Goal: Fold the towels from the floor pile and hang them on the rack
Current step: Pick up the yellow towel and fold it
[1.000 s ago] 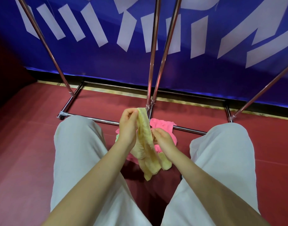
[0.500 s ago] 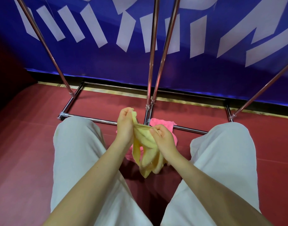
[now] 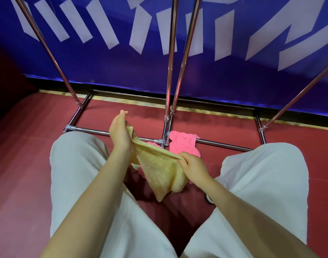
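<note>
A yellow towel (image 3: 160, 172) hangs between my knees, its top edge stretched taut between both hands. My left hand (image 3: 120, 135) pinches one corner, raised and to the left. My right hand (image 3: 193, 167) grips the other end, lower and to the right. Beneath and behind the yellow towel lies a pink towel (image 3: 183, 144) on the red floor, draped over the rack's bottom bar, with a bit of pale green cloth (image 3: 135, 166) showing under it. The chrome rack (image 3: 168, 71) rises in front of me with slanted poles.
My knees in white trousers (image 3: 81, 164) flank the pile on both sides. The rack's base bars (image 3: 96, 130) run across the red floor just ahead. A blue banner with white shapes (image 3: 233, 43) stands behind the rack. A dark object (image 3: 207, 199) peeks out by my right leg.
My hands have pulled apart, the left going up and left, the right down and right. The bunched yellow towel has spread open into a taut edge between them.
</note>
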Tool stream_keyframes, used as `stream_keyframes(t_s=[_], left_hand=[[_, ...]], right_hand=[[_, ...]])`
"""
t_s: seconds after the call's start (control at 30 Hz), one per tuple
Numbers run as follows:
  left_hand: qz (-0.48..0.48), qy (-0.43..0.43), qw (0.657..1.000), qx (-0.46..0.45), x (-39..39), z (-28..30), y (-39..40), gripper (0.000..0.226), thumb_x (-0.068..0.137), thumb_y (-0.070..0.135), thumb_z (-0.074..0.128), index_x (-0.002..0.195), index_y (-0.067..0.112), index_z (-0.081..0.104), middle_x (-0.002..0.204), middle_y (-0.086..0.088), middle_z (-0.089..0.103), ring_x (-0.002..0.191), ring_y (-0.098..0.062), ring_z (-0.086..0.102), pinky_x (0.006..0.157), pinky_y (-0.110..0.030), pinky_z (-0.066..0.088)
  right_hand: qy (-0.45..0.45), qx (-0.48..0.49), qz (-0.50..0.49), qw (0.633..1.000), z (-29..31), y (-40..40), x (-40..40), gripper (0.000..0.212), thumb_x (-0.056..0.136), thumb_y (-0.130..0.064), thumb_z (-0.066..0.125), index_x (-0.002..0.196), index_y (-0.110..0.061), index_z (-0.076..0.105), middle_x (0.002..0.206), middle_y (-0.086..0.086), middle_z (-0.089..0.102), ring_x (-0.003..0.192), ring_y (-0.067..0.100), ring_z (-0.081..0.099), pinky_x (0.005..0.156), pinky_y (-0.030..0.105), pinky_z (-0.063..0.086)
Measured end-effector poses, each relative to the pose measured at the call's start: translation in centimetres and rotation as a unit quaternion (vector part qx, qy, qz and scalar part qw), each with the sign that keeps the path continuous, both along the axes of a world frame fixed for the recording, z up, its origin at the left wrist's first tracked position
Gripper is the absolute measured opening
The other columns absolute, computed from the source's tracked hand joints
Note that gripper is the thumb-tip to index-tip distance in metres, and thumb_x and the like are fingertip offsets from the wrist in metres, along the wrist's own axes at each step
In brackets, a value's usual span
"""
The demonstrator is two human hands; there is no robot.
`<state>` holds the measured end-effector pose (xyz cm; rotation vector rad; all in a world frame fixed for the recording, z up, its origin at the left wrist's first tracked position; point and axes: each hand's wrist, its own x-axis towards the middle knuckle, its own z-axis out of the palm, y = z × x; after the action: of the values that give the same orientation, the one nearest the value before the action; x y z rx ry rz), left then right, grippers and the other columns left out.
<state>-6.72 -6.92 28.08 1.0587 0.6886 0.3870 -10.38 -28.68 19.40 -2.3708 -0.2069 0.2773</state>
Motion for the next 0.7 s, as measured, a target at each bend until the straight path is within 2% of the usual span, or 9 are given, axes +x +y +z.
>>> stream_keyframes(t_s=[0.1,0.17,0.27,0.37,0.43,0.53,0.57,0.63,0.7], left_hand=[[0.025,0.0,1.0,-0.014,0.2,-0.5,1.0,0.02,0.098,0.029,0.053,0.085,0.018,0.063,0.059,0.003,0.034,0.039,-0.007,0.034,0.04,-0.02,0.03],[0.032,0.009,0.999,-0.018,0.1,-0.8,1.4,0.02,0.098,0.029,0.054,0.083,0.019,0.064,0.058,0.003,0.035,0.04,-0.008,0.035,0.042,-0.021,0.031],[0.01,0.032,0.997,0.062,-0.2,-1.1,1.2,0.017,0.096,0.027,0.055,0.083,0.02,0.065,0.061,0.004,0.04,0.044,-0.007,0.038,0.049,-0.024,0.036],[-0.085,0.055,0.98,0.173,-0.7,-1.8,-0.4,0.007,0.095,0.017,0.057,0.091,0.017,0.063,0.06,0.002,0.046,0.042,-0.003,0.043,0.047,-0.021,0.037],[-0.191,0.05,0.949,0.245,-1.6,-2.7,-2.2,0.011,0.095,0.011,0.055,0.095,0.019,0.063,0.064,0.004,0.054,0.048,-0.003,0.047,0.049,-0.019,0.039],[-0.309,0.031,0.919,0.242,-3.0,-3.6,-5.1,0.02,0.096,0.006,0.053,0.106,0.02,0.063,0.071,0.002,0.065,0.047,0.003,0.049,0.048,-0.015,0.04],[-0.33,0.026,0.916,0.227,-3.3,-3.7,-5.9,0.021,0.097,0.008,0.053,0.109,0.022,0.063,0.078,0.002,0.07,0.054,0.002,0.054,0.051,-0.013,0.043],[-0.364,0.006,0.906,0.218,-3.5,-3.6,-7.2,0.022,0.097,0.011,0.053,0.114,0.022,0.064,0.1,0.005,0.071,0.079,0.003,0.062,0.07,-0.007,0.046],[-0.393,-0.017,0.894,0.213,-3.7,-3.2,-7.9,0.022,0.099,0.012,0.05,0.112,0.022,0.065,0.105,0.014,0.067,0.091,0.014,0.059,0.08,-0.004,0.042]], right_hand=[[-0.003,0.086,-0.065,0.994,0.3,-0.4,0.4,0.025,0.095,-0.01,0.051,0.071,-0.008,0.058,0.071,-0.002,0.052,0.07,0.01,0.048,0.069,0.03,0.037],[0.016,0.144,-0.098,0.985,1.4,-0.2,0.3,0.036,0.097,-0.007,0.048,0.062,-0.017,0.047,0.063,-0.007,0.044,0.059,-0.001,0.043,0.06,0.018,0.034],[0.012,0.204,-0.112,0.972,2.4,0.2,0.1,0.04,0.097,-0.004,0.048,0.062,-0.022,0.044,0.061,-0.01,0.041,0.053,-0.006,0.041,0.057,0.012,0.033],[0.001,0.249,-0.145,0.958,3.3,0.1,0.2,0.024,0.095,-0.007,0.054,0.073,-0.017,0.057,0.067,-0.009,0.053,0.059,-0.008,0.047,0.061,0.01,0.037],[-0.002,0.256,-0.15,0.955,4.1,-0.1,0.5,0.011,0.093,-0.011,0.057,0.084,-0.014,0.062,0.076,-0.009,0.061,0.069,-0.007,0.053,0.067,0.009,0.039],[-0.023,0.266,-0.134,0.954,5.4,-0.4,0.7,0.007,0.092,-0.012,0.057,0.087,-0.016,0.061,0.084,-0.007,0.063,0.079,0.002,0.057,0.073,0.015,0.042],[-0.036,0.271,-0.13,0.953,5.9,-0.3,0.7,0.009,0.092,-0.011,0.057,0.086,-0.017,0.06,0.084,-0.006,0.063,0.078,0.002,0.056,0.073,0.016,0.042],[-0.059,0.279,-0.119,0.951,6.7,-0.2,0.6,0.013,0.092,-0.009,0.056,0.087,-0.02,0.06,0.085,-0.008,0.063,0.078,0.003,0.058,0.074,0.019,0.044],[-0.075,0.277,-0.106,0.952,7.3,-0.1,0.5,0.016,0.093,-0.008,0.053,0.091,-0.022,0.06,0.087,-0.009,0.064,0.082,0.001,0.059,0.075,0.016,0.045]])
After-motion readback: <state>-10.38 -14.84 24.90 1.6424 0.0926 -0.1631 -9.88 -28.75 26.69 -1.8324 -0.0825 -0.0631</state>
